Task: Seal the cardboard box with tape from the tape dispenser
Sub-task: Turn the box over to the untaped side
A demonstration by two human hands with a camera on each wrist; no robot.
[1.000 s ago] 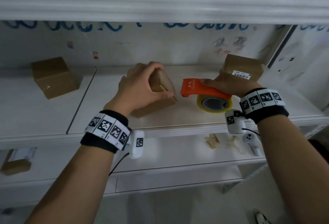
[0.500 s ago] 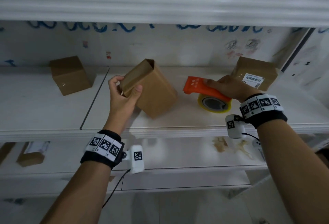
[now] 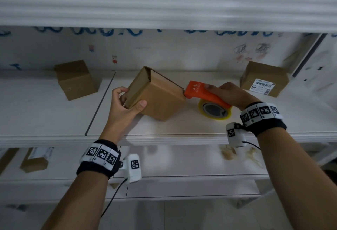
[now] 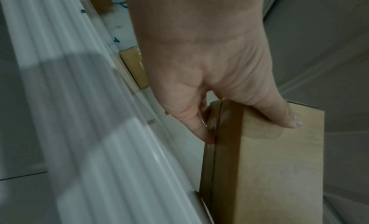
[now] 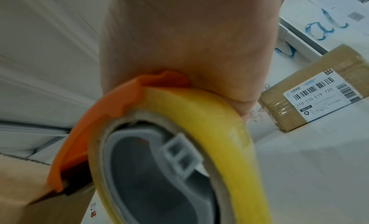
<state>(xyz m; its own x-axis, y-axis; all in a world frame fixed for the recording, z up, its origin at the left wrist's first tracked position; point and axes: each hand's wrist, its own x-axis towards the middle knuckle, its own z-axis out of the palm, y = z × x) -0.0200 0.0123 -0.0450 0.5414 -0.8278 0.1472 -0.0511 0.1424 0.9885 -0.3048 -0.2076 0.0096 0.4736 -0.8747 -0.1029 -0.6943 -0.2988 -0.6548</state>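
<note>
A small brown cardboard box (image 3: 160,98) stands tilted on the white shelf (image 3: 182,129), one edge raised. My left hand (image 3: 127,102) grips its left end, thumb on the near face and fingers round the far edge; the left wrist view shows the same box (image 4: 279,164) pinched between thumb and fingers (image 4: 203,131). My right hand (image 3: 228,92) holds the orange tape dispenser (image 3: 200,92) with its yellowish tape roll (image 3: 215,111). The dispenser's front end touches the box's right top edge. In the right wrist view the dispenser (image 5: 103,117) and roll (image 5: 219,124) fill the frame.
A plain brown box (image 3: 76,80) sits at the shelf's left. A taped box with a barcode label (image 3: 264,81) stands at the right rear. A shelf (image 3: 164,7) hangs overhead. On the lower shelf lie a box (image 3: 34,160) and crumpled scraps (image 3: 229,153).
My left hand turned the box up from lying flat and shifted its grip to the left end. The dispenser moved left until its front end met the box's edge.
</note>
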